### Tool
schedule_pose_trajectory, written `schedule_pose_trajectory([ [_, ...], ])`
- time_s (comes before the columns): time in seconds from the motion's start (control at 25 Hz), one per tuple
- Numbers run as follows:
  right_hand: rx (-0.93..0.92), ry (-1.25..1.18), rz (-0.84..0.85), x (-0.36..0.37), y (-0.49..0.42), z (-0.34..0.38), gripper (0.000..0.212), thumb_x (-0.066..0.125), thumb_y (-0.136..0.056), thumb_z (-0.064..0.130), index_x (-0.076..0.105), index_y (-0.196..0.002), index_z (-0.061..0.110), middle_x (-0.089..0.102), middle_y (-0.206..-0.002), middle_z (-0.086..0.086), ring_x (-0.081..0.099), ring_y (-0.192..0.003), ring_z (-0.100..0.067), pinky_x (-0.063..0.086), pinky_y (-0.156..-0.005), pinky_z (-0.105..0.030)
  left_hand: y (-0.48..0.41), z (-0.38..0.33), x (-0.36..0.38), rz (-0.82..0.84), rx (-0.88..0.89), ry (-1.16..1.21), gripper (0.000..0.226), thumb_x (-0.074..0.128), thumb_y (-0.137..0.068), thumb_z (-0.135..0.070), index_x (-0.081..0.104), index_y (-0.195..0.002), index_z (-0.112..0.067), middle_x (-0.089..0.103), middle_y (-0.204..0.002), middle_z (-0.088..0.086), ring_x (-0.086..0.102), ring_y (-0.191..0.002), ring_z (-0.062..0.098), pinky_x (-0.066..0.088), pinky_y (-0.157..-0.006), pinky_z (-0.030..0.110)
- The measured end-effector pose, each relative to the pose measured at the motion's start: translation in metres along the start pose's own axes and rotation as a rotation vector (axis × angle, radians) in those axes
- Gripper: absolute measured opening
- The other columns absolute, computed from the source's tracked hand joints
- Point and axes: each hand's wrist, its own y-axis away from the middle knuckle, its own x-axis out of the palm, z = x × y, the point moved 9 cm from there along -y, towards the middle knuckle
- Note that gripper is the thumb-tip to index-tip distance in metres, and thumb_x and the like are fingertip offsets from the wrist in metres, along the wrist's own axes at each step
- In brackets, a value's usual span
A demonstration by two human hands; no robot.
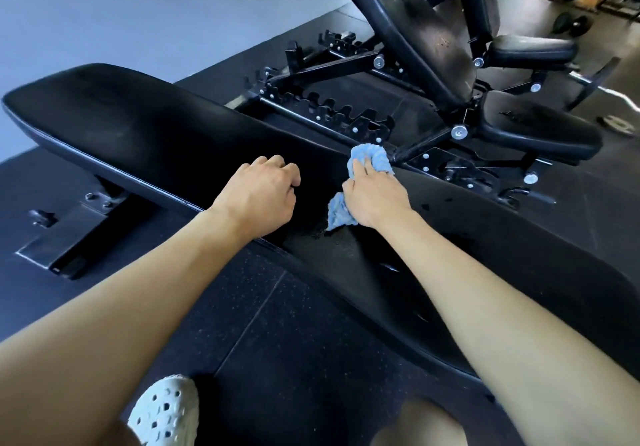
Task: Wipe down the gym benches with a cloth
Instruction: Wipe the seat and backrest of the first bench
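Nearest the camera, a white perforated shoe (166,411) stands on the speckled black floor mat (277,324), with a bare knee just to its right. Both bare forearms reach forward over the long black flat bench (138,127), which runs across the view from upper left to lower right. The left hand (258,196) rests on the bench pad with its fingers curled under into a loose fist, holding nothing that shows. Just beside it, the right hand (372,199) grips a bunched blue cloth (372,156) and presses it against the pad near the far edge; cloth sticks out beyond the fingertips and below the palm. Small wet spots dot the pad near the cloth. Beyond stands an adjustable bench (426,30) with its backrest raised, and a dumbbell (571,23) lies on the floor further off
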Motion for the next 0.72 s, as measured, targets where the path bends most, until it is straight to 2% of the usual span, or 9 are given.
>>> schedule_pose_trajectory([
  [0.08,0.042,-0.029,0.018,-0.001,-0.009,0.024,0.042,0.03,-0.105,0.019,0.05,-0.141,0.009,0.013,-0.167,-0.018,0.01,-0.155,-0.038,0.025,-0.12,-0.049,0.008,0.01,-0.007,-0.012,-0.028,-0.016,0.03,0.045,-0.099,-0.026,0.063,-0.123,-0.022,0.058,-0.108,-0.001,0.055,-0.101,0.023,0.046,-0.086,0.038],
  [0.16,-0.006,-0.134,-0.021,-0.003,0.004,0.058,0.05,0.029,-0.107,0.03,0.034,-0.154,0.011,0.007,-0.169,-0.016,0.012,-0.155,-0.034,0.021,-0.123,-0.045,0.017,0.023,-0.012,-0.014,-0.064,-0.042,0.03,0.045,-0.098,-0.025,0.063,-0.122,-0.022,0.058,-0.108,0.0,0.056,-0.1,0.024,0.047,-0.086,0.039],
  [0.24,-0.148,-0.208,-0.06,-0.007,0.03,0.088,0.059,0.024,-0.107,0.038,0.021,-0.159,0.012,0.007,-0.17,-0.012,0.011,-0.156,-0.029,0.016,-0.126,-0.04,0.024,0.037,-0.015,-0.001,-0.112,-0.068,0.03,0.046,-0.097,-0.025,0.063,-0.121,-0.022,0.059,-0.109,0.002,0.056,-0.102,0.026,0.047,-0.087,0.041],
  [0.36,-0.307,-0.054,-0.067,-0.005,0.073,0.116,0.065,0.022,-0.106,0.045,0.021,-0.159,0.008,0.012,-0.169,-0.015,0.017,-0.154,-0.03,0.018,-0.126,-0.04,0.033,0.05,-0.018,0.031,-0.166,-0.082,0.029,0.047,-0.095,-0.025,0.063,-0.119,-0.023,0.06,-0.109,0.003,0.056,-0.102,0.027,0.047,-0.087,0.041],
  [0.48,-0.238,0.032,-0.081,-0.006,0.061,0.12,0.07,0.017,-0.106,0.052,0.022,-0.159,0.007,0.015,-0.167,-0.02,0.021,-0.153,-0.034,0.02,-0.125,-0.041,0.04,0.055,-0.024,0.033,-0.185,-0.078,0.028,0.046,-0.095,-0.025,0.062,-0.118,-0.023,0.059,-0.11,0.003,0.055,-0.103,0.027,0.047,-0.087,0.041],
  [0.64,-0.142,-0.066,-0.057,-0.007,0.01,0.169,0.075,0.017,-0.105,0.058,0.018,-0.159,0.007,0.012,-0.167,-0.021,0.022,-0.151,-0.036,0.02,-0.124,-0.043,0.061,0.072,-0.028,0.03,-0.256,-0.103,0.029,0.042,-0.093,-0.025,0.063,-0.113,-0.022,0.058,-0.104,0.001,0.055,-0.097,0.026,0.049,-0.085,0.042],
  [0.72,-0.172,-0.078,-0.04,-0.008,0.005,0.184,0.077,0.014,-0.104,0.061,0.016,-0.16,0.008,0.011,-0.168,-0.02,0.02,-0.152,-0.036,0.019,-0.124,-0.043,0.067,0.077,-0.029,0.029,-0.283,-0.101,0.028,0.042,-0.092,-0.026,0.063,-0.11,-0.021,0.059,-0.104,0.002,0.056,-0.098,0.027,0.049,-0.086,0.044],
])
